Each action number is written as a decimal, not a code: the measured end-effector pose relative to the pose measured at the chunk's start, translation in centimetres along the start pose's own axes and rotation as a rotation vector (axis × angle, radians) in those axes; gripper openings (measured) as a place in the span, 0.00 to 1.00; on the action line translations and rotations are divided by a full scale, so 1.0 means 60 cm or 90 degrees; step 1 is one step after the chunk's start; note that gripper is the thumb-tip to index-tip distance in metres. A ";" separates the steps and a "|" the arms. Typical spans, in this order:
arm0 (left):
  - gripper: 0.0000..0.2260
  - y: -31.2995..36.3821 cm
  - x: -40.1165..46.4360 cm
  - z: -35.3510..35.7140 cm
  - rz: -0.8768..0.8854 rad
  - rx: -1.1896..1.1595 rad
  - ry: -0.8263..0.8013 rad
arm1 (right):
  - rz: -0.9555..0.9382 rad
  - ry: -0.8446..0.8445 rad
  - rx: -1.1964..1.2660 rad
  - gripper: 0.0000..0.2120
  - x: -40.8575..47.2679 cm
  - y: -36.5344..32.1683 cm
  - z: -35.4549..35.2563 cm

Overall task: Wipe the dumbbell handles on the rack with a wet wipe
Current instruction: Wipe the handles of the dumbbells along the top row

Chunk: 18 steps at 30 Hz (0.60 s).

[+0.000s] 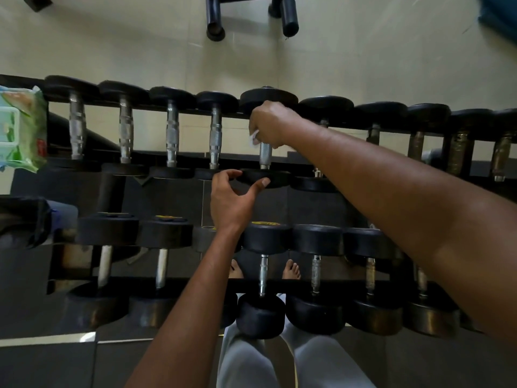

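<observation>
Right hand (270,123) grips wet wipe (254,138) around dumbbell handle (265,154); left hand (232,200), fingers spread, touches its near weight head (275,180).

right hand (268,123) grips wipe (254,138) round dumbbell handle (265,154) | left hand (232,201) touches its near head (265,179)

Our right grip (267,126) on the fifth dumbbell handle (265,155) of the upper rack (279,116), left grip (232,200) just below it, wipes pack (21,130) far left, lower row of dumbbells (265,275) nearer us.
</observation>
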<state>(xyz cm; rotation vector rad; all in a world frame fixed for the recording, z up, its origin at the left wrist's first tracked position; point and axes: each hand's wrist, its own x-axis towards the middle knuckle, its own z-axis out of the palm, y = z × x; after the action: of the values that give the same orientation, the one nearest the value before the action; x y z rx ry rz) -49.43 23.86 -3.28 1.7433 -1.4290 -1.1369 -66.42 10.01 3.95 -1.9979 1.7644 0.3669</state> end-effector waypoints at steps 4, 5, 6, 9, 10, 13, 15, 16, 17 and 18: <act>0.27 0.001 0.000 0.000 -0.003 0.009 -0.004 | -0.063 -0.044 0.005 0.10 -0.027 -0.007 0.052; 0.28 0.002 0.000 0.000 -0.004 0.014 -0.001 | -0.059 -0.036 0.037 0.10 -0.036 -0.003 0.065; 0.28 0.003 -0.002 0.001 -0.005 0.019 0.005 | -0.046 -0.022 0.093 0.09 -0.045 0.004 0.073; 0.25 0.017 -0.022 0.008 0.023 0.028 0.035 | 0.039 0.049 0.348 0.11 -0.091 0.048 0.074; 0.22 0.026 -0.034 0.016 0.044 0.027 0.036 | 0.066 0.089 0.413 0.12 -0.111 0.069 0.072; 0.16 0.057 -0.079 0.068 0.113 0.018 0.006 | 0.112 0.187 0.489 0.12 -0.180 0.141 0.074; 0.17 0.075 -0.106 0.117 0.142 0.027 -0.035 | 0.129 0.208 0.497 0.13 -0.219 0.188 0.084; 0.20 0.080 -0.118 0.142 0.143 0.038 -0.051 | 0.130 0.204 0.484 0.13 -0.232 0.207 0.092; 0.23 0.086 -0.127 0.165 0.134 0.051 -0.060 | 0.126 0.193 0.462 0.13 -0.241 0.224 0.100; 0.26 0.091 -0.134 0.185 0.117 0.062 -0.060 | 0.120 0.180 0.442 0.12 -0.245 0.239 0.109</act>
<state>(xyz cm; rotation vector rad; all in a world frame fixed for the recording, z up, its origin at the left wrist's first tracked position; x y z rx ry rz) -62.18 31.08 -1.63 1.6022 -1.6898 -1.0788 -82.11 24.77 3.15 -1.4342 1.9007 -0.4466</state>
